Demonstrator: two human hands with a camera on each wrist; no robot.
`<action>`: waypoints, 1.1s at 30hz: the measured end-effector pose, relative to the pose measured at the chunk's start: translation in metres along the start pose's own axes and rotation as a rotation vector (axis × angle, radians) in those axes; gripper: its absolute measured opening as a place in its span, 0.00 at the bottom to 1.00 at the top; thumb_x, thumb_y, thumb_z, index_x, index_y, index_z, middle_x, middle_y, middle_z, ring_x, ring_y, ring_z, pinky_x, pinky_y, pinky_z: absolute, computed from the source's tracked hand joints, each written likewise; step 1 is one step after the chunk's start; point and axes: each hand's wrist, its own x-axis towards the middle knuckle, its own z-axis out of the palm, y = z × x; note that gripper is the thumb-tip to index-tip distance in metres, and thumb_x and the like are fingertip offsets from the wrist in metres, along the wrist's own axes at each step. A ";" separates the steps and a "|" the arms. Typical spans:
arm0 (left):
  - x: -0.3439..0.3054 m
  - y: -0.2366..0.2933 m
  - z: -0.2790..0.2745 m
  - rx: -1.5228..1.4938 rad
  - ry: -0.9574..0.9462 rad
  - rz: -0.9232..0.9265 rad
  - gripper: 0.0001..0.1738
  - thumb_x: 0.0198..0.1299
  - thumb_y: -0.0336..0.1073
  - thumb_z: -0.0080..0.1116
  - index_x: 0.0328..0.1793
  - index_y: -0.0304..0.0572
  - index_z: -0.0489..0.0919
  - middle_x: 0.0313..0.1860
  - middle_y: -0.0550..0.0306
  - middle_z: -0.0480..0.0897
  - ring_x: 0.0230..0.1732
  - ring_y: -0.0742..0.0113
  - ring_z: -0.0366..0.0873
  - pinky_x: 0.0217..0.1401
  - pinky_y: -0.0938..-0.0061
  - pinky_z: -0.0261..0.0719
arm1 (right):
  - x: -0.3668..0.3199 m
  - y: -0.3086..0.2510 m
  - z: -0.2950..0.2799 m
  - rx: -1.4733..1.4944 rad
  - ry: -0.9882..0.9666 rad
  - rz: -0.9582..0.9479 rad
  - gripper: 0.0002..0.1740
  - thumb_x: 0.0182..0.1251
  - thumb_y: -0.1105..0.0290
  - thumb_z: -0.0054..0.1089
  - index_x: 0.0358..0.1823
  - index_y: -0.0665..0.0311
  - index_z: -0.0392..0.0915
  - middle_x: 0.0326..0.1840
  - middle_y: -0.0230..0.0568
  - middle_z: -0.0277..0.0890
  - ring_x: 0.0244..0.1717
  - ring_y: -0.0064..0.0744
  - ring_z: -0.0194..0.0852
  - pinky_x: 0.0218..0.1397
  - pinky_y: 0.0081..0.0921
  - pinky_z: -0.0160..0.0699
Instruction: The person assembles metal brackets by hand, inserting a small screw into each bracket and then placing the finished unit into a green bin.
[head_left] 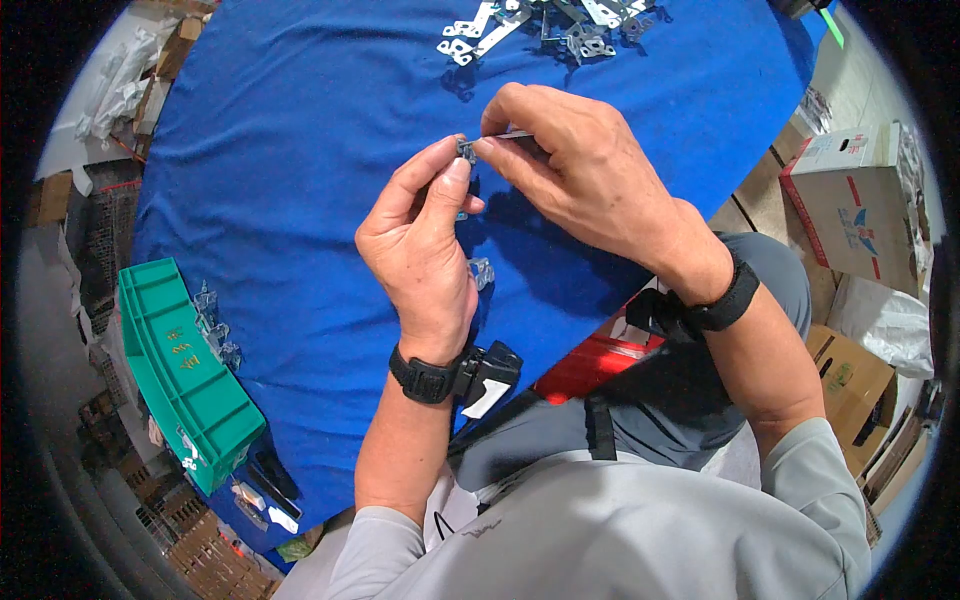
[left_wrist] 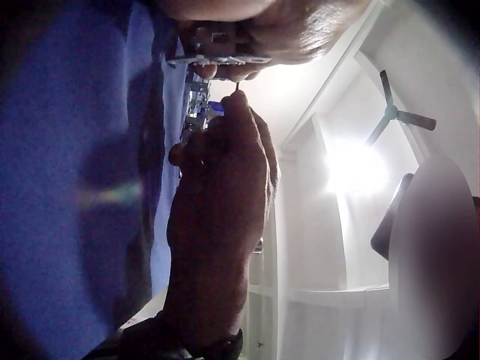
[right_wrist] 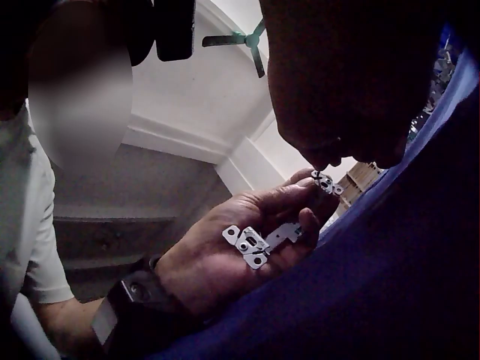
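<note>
My left hand (head_left: 418, 235) pinches a small metal bracket (right_wrist: 327, 182) between thumb and fingertips, above the blue cloth. A second metal bracket (right_wrist: 251, 246), with round holes and a flat arm, is held against the palm; in the head view part of that bracket (head_left: 482, 273) sticks out beside the heel of the hand. My right hand (head_left: 590, 165) pinches a thin metal piece (head_left: 515, 135), its tip right at the bracket in the left fingertips. I cannot tell what kind of piece it is. In the left wrist view the right hand (left_wrist: 217, 187) comes close under the left.
Several metal brackets (head_left: 545, 28) lie piled at the far side of the blue cloth (head_left: 290, 130). A green plastic bin (head_left: 180, 350) stands at the left, with more metal parts (head_left: 215, 325) along it. Cardboard boxes (head_left: 850, 200) stand right of the table.
</note>
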 end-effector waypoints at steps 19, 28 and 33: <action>0.000 0.000 -0.001 -0.020 -0.007 -0.026 0.11 0.63 0.24 0.63 0.51 0.29 0.84 0.42 0.53 0.86 0.34 0.75 0.80 0.35 0.82 0.81 | -0.001 0.000 0.001 0.013 -0.033 0.044 0.11 0.66 0.65 0.62 0.35 0.64 0.73 0.28 0.47 0.74 0.31 0.52 0.77 0.32 0.44 0.74; 0.001 -0.005 -0.003 0.001 -0.003 -0.019 0.11 0.64 0.23 0.62 0.51 0.30 0.84 0.42 0.52 0.87 0.32 0.74 0.80 0.34 0.81 0.80 | -0.003 0.002 0.002 0.022 -0.003 0.016 0.08 0.65 0.68 0.62 0.37 0.62 0.71 0.31 0.46 0.69 0.29 0.54 0.75 0.29 0.44 0.74; -0.001 -0.005 -0.003 0.002 0.000 -0.018 0.11 0.64 0.24 0.62 0.52 0.30 0.84 0.42 0.52 0.87 0.33 0.74 0.81 0.34 0.82 0.80 | -0.003 -0.001 0.000 0.020 -0.005 0.029 0.09 0.64 0.69 0.62 0.36 0.62 0.70 0.31 0.46 0.68 0.29 0.53 0.74 0.28 0.45 0.73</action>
